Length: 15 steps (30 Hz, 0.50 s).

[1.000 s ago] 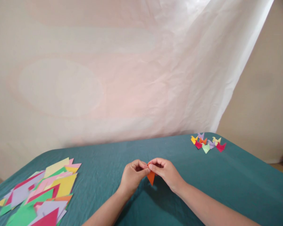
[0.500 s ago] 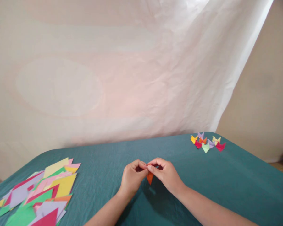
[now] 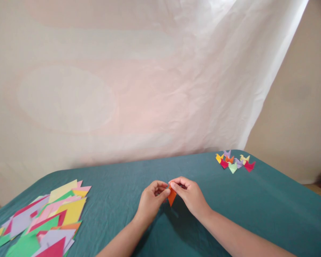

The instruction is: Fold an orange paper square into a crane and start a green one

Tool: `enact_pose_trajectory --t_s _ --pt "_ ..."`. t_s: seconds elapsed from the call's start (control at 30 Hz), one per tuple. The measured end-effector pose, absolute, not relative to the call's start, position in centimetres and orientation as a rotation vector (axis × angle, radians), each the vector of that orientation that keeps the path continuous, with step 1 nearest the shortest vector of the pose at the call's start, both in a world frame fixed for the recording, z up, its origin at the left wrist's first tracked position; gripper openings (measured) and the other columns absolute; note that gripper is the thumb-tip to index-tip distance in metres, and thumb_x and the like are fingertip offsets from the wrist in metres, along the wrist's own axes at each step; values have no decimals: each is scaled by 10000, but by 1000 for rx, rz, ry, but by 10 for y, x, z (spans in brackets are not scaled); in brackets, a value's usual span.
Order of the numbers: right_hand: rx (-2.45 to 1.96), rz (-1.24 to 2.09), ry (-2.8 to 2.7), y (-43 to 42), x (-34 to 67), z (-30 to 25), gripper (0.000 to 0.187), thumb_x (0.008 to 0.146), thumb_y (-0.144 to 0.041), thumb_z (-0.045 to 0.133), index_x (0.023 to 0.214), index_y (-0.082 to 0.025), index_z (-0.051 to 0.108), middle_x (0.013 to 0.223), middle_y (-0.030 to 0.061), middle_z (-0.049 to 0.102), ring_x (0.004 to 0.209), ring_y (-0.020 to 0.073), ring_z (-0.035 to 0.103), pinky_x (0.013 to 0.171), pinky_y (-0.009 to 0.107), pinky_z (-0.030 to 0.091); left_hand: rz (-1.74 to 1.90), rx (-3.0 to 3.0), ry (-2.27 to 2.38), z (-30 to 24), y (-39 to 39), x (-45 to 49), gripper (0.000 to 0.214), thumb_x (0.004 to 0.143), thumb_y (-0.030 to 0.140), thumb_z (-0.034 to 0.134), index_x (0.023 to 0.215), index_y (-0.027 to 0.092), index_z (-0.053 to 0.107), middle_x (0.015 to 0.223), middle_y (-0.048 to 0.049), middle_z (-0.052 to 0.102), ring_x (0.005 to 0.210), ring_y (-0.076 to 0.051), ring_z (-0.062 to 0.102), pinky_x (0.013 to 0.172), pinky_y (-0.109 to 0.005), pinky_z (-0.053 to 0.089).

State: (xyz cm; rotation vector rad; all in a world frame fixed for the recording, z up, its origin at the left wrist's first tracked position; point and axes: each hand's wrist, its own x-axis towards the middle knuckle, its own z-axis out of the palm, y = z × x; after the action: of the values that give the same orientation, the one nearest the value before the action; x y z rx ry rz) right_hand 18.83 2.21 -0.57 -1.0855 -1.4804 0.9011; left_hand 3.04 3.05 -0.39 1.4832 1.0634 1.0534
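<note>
A small folded piece of orange paper (image 3: pixel 172 198) hangs point-down between my hands, just above the green cloth. My right hand (image 3: pixel 188 194) pinches its upper edge between thumb and fingers. My left hand (image 3: pixel 153 196) is curled at the paper's left side, thumb and fingertips closed on or against its edge. The fingers cover the top of the paper, so its full shape is hidden.
At the left of the green cloth-covered table (image 3: pixel 117 200) lies a loose spread of coloured paper sheets (image 3: pixel 72 210). Several small folded paper birds (image 3: pixel 232 167) sit together at the far right. A pale sheet (image 3: pixel 149 89) hangs behind the table.
My right hand has risen slightly and drawn a little away from the left. More of the orange paper shows now, and it sits a bit higher.
</note>
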Motion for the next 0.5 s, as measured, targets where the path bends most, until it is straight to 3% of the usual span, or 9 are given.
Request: enact_pose_trajectory --t_s 0.17,0.5 --pt "-1046 1019 -1393 27 190 -14 238 835 -373 583 906 -164 673 823 47 689 738 180 608 679 271 459 945 1487 1090 -1 29 30 259 793 365 578 734 116 617 599 -39 637 509 -129 556 528 -240 452" --pt "-1041 1063 -1463 24 189 -10 200 800 -360 630 782 -164 667 723 22 669 693 176 602 671 270 447 1038 1802 1300 2 23 31 282 812 391 554 682 156 640 623 -16 644 581 -132 560 568 -219 404"
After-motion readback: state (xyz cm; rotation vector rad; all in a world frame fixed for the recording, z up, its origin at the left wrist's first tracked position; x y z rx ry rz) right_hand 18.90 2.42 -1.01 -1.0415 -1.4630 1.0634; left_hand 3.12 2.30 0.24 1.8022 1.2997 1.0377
